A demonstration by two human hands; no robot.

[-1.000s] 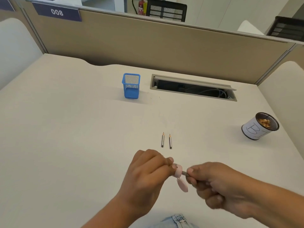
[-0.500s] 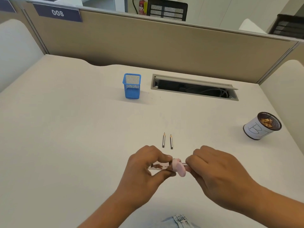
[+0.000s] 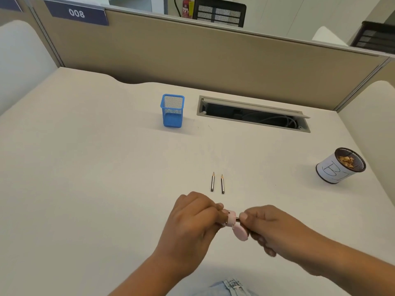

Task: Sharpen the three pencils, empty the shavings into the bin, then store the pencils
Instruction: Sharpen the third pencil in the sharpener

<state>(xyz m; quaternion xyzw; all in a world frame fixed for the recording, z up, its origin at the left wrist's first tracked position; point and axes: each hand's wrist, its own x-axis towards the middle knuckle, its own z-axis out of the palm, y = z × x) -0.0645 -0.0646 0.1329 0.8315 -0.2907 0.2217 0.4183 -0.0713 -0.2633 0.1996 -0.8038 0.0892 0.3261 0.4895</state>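
My left hand (image 3: pixel 192 223) grips a small pink sharpener (image 3: pixel 232 218) above the near part of the desk; its pink lid (image 3: pixel 240 232) hangs open below it. My right hand (image 3: pixel 271 229) pinches a third pencil (image 3: pixel 238 220) whose tip is in the sharpener; only a short dark bit shows between fingers and sharpener. Two short pencils (image 3: pixel 212 182) (image 3: pixel 222 184) lie side by side on the desk just beyond my hands, points facing away. A blue mesh pencil holder (image 3: pixel 172 110) stands farther back. A white bin (image 3: pixel 335 167) with shavings inside stands at the right.
The beige desk (image 3: pixel 85 167) ends at a tan partition. An open cable tray (image 3: pixel 252 113) is set into the desk right of the blue holder. White side panels stand at both edges. Denim shows at the bottom edge.
My right hand has rolled back with the pencil in the sharpener; the pink lid, swung up half a second ago, hangs down again. The two pencils on the desk have not moved.
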